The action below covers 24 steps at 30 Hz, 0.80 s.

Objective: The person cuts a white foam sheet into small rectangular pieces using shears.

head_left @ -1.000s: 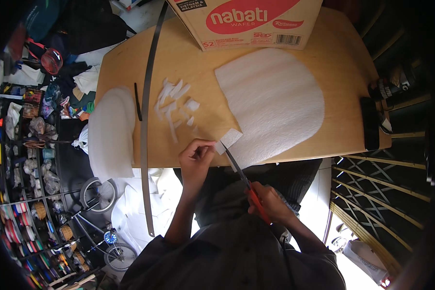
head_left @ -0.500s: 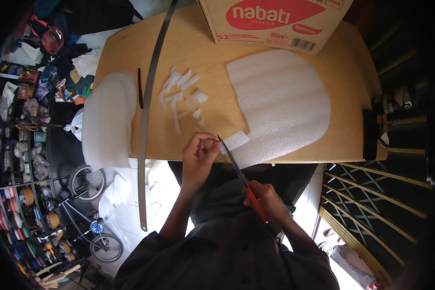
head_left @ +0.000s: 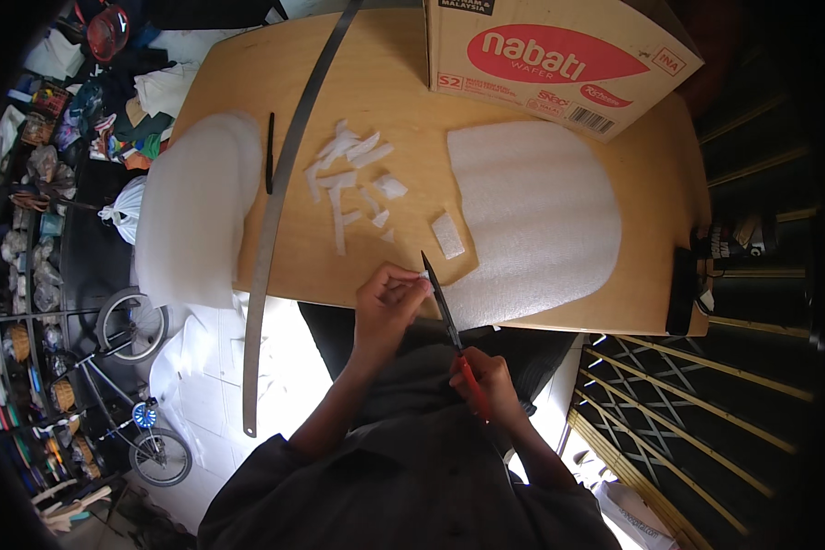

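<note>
My left hand [head_left: 385,310] pinches a small bit of white foam [head_left: 424,275] at the table's near edge. My right hand [head_left: 490,383] grips red-handled scissors [head_left: 469,378], their dark blades pointing up and left, almost closed beside the pinched bit. Just beyond the blade tips lies a small rectangle of foam [head_left: 447,236], detached. To its right, a large white foam sheet [head_left: 541,220] with a rounded far edge lies flat, its near corner beside the scissors. Several foam scraps [head_left: 346,151] are scattered left of it.
A long steel ruler [head_left: 280,202] crosses the wooden table [head_left: 234,73] and overhangs its near edge. Left of it are a black pen [head_left: 269,154] and more layered foam [head_left: 197,211]. A cardboard box [head_left: 559,64] stands at the far right. A bicycle [head_left: 128,385] is on the floor, lower left.
The foam rectangle that was at the blades now lies loose on the table, farther off. Only a small bit stays in my left fingers. The whole view has shifted and turned slightly.
</note>
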Tool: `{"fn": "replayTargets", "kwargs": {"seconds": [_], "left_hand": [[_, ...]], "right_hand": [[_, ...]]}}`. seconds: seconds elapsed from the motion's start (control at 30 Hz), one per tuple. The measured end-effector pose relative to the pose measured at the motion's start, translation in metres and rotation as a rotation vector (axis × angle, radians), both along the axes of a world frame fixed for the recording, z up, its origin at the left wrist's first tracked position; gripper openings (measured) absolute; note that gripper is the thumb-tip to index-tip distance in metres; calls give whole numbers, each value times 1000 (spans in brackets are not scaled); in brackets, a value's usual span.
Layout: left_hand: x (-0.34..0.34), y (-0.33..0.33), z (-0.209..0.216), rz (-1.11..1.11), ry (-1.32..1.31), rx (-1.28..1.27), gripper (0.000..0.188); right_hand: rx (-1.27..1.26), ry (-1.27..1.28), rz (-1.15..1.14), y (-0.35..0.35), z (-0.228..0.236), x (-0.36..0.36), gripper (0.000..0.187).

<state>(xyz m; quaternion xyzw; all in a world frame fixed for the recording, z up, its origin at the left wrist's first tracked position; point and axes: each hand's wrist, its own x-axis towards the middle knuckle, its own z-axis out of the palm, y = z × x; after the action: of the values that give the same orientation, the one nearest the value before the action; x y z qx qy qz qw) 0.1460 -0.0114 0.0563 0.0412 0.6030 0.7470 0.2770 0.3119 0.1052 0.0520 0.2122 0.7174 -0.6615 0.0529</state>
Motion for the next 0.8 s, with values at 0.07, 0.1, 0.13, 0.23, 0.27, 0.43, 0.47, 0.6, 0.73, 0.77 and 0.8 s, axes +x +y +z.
{"fn": "replayTargets", "kwargs": {"seconds": [0.07, 0.1, 0.13, 0.23, 0.27, 0.43, 0.47, 0.6, 0.73, 0.77, 0.8], "left_hand": [[-4, -3, 2, 46, 17, -48, 10], [-8, -5, 2, 67, 91, -116, 10], [-12, -8, 2, 89, 164, -186, 10], [-33, -20, 0, 126, 430, -360, 10], [-41, -24, 1, 134, 534, -417, 11], [-77, -25, 4, 192, 733, -448, 17], [-80, -24, 3, 193, 759, -447, 18], [-79, -19, 12, 210, 817, -483, 19], [-71, -4, 16, 10, 1116, -506, 25], [-70, 1, 14, -44, 1254, -517, 27], [-67, 6, 15, -177, 1240, -518, 33]], "right_hand": [[99, 3, 13, -3, -6, 0, 7], [45, -22, 20, -3, -10, 2, 7], [-10, -49, 29, -3, -15, 4, 9], [-2, -108, 116, 3, -8, 3, 15], [27, -116, 157, 5, -6, 3, 19], [-190, -224, 125, 8, -29, 12, 22], [-194, -208, 132, 9, -32, 14, 23], [-88, -72, 201, 9, -21, 13, 25], [-70, -119, 193, 12, -17, 22, 28], [-18, -78, 210, 14, -13, 24, 29], [-130, -164, 178, 18, -23, 30, 31]]}}
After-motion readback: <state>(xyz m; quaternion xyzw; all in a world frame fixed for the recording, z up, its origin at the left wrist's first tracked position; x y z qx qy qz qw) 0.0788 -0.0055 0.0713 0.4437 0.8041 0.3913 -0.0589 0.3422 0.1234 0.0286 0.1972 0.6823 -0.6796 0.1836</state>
